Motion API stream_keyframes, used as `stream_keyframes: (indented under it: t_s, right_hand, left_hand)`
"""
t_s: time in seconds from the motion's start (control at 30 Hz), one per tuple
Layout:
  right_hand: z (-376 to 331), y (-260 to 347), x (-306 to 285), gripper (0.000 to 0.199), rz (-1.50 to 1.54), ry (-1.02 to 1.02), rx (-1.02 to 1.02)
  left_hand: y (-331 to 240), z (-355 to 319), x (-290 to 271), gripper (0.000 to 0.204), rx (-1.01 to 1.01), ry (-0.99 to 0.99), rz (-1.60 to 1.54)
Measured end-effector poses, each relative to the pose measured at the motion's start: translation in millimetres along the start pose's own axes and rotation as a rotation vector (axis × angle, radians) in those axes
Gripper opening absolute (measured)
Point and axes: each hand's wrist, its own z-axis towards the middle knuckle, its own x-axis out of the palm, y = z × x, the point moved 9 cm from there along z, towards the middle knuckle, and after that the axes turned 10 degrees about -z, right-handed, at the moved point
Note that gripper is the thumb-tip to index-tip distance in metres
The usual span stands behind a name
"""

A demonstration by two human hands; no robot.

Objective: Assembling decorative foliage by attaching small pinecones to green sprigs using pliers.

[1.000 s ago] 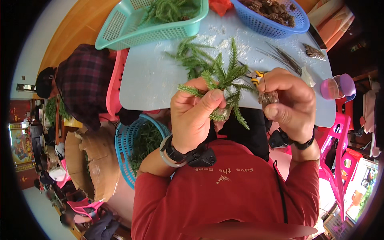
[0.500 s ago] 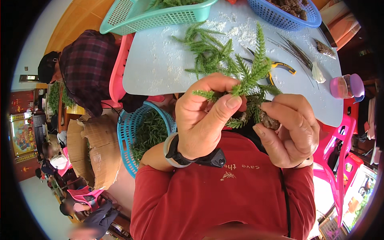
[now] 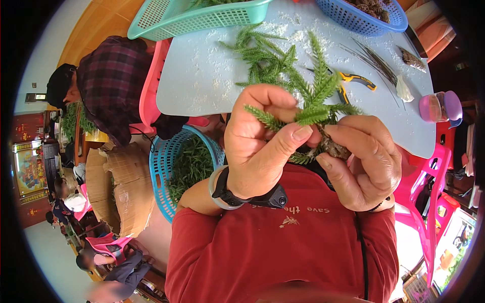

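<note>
My left hand (image 3: 263,147) pinches a green pine-like sprig (image 3: 321,93) between thumb and fingers, its branches fanning upward over the table edge. Close on its right, my right hand (image 3: 368,164) is closed with thumb and fingertips on a brownish pine cone (image 3: 335,150) at the sprig's lower end. The cone is partly covered by my fingers, and how it joins the sprig cannot be seen. Beyond my hands, a pile of loose green sprigs (image 3: 267,59) lies on the pale table (image 3: 194,81). Pliers (image 3: 359,80) with yellow and black handles rest behind the held sprig.
White flakes dust the table. Thin wires (image 3: 376,63) and a purple-lidded jar (image 3: 440,107) are at the right. A green basket (image 3: 202,20) and a blue basket of cones (image 3: 361,22) stand at the back. Left are a blue basket (image 3: 160,166), a cardboard box (image 3: 132,197) and a seated person (image 3: 113,81).
My left thumb has shifted slightly right, nearer the cone and my right fingertips. The sprig's top has tipped a little to the left.
</note>
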Motion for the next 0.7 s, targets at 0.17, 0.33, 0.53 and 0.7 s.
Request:
stream_keyframes:
  t_s: [0.17,0.33,0.53,0.7]
  right_hand:
    - [1.1,-2.0,5.4,0.036,0.028,-0.024,0.028]
    - [5.3,3.7,6.5,0.037,-0.044,-0.032,-0.01]
    - [6.7,3.3,16.0,0.037,-0.089,-0.048,-0.003]
    - [3.5,5.1,20.3,0.035,-0.05,-0.053,-0.054]
  left_hand:
    - [-4.3,-0.7,-1.1,0.019,0.039,0.061,0.033]
    - [-2.8,-2.0,-12.3,0.012,0.013,-0.003,-0.064]
    - [-11.9,-7.7,-24.8,0.014,0.131,-0.022,0.117]
    - [-23.6,-3.5,-14.3,0.016,0.232,0.137,0.259]
